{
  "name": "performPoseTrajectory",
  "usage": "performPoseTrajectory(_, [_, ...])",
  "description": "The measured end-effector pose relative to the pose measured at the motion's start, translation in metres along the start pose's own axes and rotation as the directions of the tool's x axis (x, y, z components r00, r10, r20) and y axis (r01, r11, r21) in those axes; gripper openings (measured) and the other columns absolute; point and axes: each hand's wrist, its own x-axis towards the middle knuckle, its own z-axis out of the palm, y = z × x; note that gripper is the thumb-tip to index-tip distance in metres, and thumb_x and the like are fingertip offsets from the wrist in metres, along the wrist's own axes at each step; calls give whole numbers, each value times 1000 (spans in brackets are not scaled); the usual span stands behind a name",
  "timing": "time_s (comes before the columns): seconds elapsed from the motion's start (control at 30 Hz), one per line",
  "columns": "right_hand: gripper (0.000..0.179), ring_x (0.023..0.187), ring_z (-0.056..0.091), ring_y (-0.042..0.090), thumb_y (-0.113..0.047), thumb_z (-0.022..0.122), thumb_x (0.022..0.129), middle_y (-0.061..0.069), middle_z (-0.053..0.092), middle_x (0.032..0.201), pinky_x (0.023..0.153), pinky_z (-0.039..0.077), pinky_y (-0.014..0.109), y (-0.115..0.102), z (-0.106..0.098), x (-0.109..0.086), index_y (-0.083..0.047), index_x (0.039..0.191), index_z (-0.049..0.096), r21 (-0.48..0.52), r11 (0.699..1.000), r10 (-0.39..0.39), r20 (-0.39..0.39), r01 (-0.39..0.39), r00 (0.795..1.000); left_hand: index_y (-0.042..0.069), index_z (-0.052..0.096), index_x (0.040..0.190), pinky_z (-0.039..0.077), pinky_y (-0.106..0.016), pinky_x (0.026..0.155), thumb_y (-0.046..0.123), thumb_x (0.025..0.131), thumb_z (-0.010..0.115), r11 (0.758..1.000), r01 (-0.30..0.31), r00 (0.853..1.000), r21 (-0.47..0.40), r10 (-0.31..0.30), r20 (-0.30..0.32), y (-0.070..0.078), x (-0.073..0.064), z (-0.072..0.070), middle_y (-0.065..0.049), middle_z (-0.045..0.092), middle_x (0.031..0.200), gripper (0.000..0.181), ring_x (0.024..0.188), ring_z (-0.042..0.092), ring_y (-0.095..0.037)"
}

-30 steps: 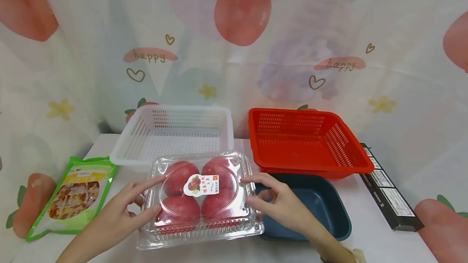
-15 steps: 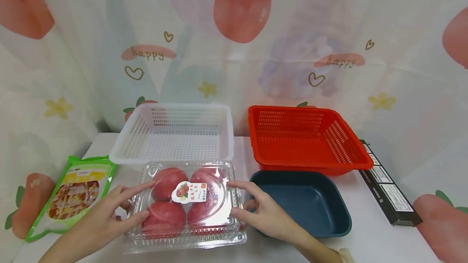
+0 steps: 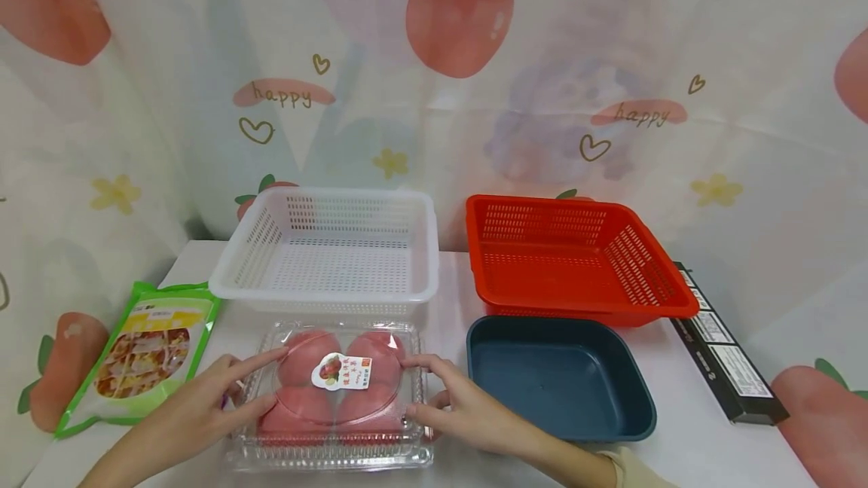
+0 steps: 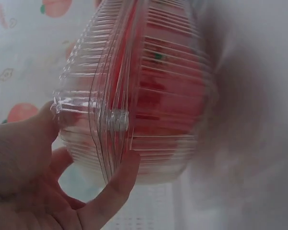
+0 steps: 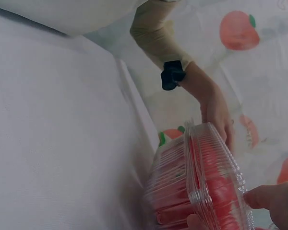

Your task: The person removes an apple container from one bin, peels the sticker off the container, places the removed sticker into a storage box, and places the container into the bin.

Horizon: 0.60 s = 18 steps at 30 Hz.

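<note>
A clear plastic clamshell box (image 3: 332, 405) of round red fruits, which look like apples, lies level at the front left of the head view. A white label (image 3: 342, 372) is on its lid. My left hand (image 3: 197, 409) grips the left side, with thumb and index finger on the lid and other fingers lower down. Opposite it, my right hand (image 3: 450, 407) holds the right side in the same way. In the left wrist view the box (image 4: 158, 96) shows its ridged side and joined rims. Whether its base touches the table cannot be told.
Behind the box stands a white basket (image 3: 325, 294), with a red basket (image 3: 576, 307) to its right. A dark blue tub (image 3: 563, 431) is beside my right hand. A green-edged food packet (image 3: 139, 360) lies left, a long black box (image 3: 728, 356) right. Patterned cloth hangs behind.
Both hands have brought the fruit box down and to the left, from in front of the blue tub and white basket. It was tilted earlier and is more level now.
</note>
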Motion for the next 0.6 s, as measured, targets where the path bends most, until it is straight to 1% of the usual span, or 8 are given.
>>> performPoseTrajectory(0.03, [52,79,69,12,-27,65,93,17,44,135,68,57,27,1,1,1,-24,139,42,-12,1000,0,-3,0,1000,30,46,144,44,-20,57,47,88,65,1000,29,1000,2,-29,13,-1,2,1,-2,46,87,62,74,47,-1])
performPoseTrajectory(0.2, [52,76,69,16,-30,66,92,15,43,133,67,57,29,2,1,6,-25,139,43,-77,997,15,-21,-16,1000,30,42,146,43,-21,55,51,88,64,996,78,996,36,-79,42,-5,9,7,-3,46,88,65,72,49,-3])
performPoseTrajectory(0.3, [52,75,68,16,-30,66,92,15,43,133,65,57,31,3,0,9,-26,139,43,-101,995,19,-25,-22,999,29,40,148,42,-22,55,51,88,64,995,87,995,57,-90,52,-7,11,9,-4,46,87,68,71,49,-5])
performPoseTrajectory(0.37, [52,76,67,13,-31,66,92,14,42,136,65,57,31,3,0,11,-26,139,43,-121,992,19,-30,-23,999,29,39,149,42,-22,54,51,88,64,994,89,994,71,-93,56,-8,12,9,-4,46,87,69,71,49,-7])
performPoseTrajectory(0.47, [52,77,65,9,-33,65,93,12,40,139,64,56,29,4,0,13,-29,139,43,-155,988,14,-36,-20,999,29,37,150,41,-22,54,51,88,64,992,97,993,81,-103,62,-8,14,8,-4,46,87,71,72,49,-10])
performPoseTrajectory(0.6, [54,76,64,8,-36,65,92,10,40,140,62,54,26,5,-1,16,-32,141,41,-198,980,22,-29,-27,999,29,32,152,40,-22,55,52,89,62,991,99,990,95,-108,91,-8,16,5,-4,46,88,73,71,48,-11])
